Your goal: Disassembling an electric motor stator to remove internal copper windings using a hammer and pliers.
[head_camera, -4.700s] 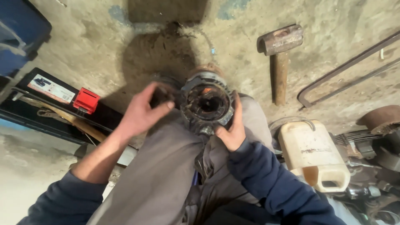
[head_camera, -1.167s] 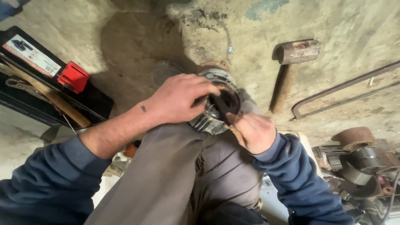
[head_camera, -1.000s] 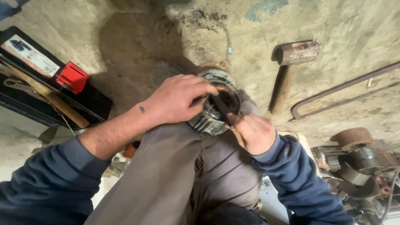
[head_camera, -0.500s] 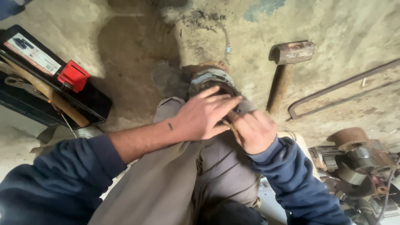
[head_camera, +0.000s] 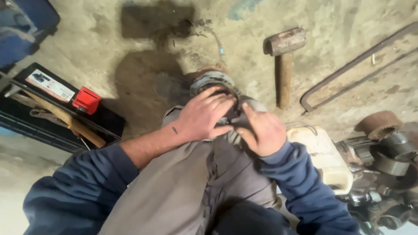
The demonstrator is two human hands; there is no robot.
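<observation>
OK, left to right. Black tool case (head_camera: 52, 113) at 9 o'clock, lid open: a wooden-handled tool (head_camera: 65, 119) lies diagonally in it, a small red box (head_camera: 87, 100) at its right edge, a printed card (head_camera: 50, 85) on the flap. Blue bag (head_camera: 21, 26) at 10 o'clock, cut off by the frame; contents not visible.

Round metal housing (head_camera: 211, 80) sits dead centre on the person's knee (head_camera: 200, 174), just above the hands. Mostly covered; only the upper rim shows, at 12 o'clock from the hands. Which way its bore faces I cannot tell, and no long axis is readable.

Left hand (head_camera: 202, 117) lies palm-down over the housing, fingers spread and pressing on it, not curled around it. Right hand (head_camera: 261, 130) is touching it at 3 o'clock, thumb up, fingers tucked under; I cannot tell whether they are clamped on anything.

Bare concrete floor (head_camera: 130, 52) from 10 to 12 o'clock gives open room. Hammer (head_camera: 283, 61) at 1 o'clock, head up, handle pointing to 6. Bent steel bar (head_camera: 357, 65) at 2 o'clock. Cream plastic jug (head_camera: 324, 156) is just beside the right sleeve at 3 o'clock, contents not visible. Rusty and grey metal parts (head_camera: 387, 143) crowd 3 to 5 o'clock, tight on that side.
</observation>
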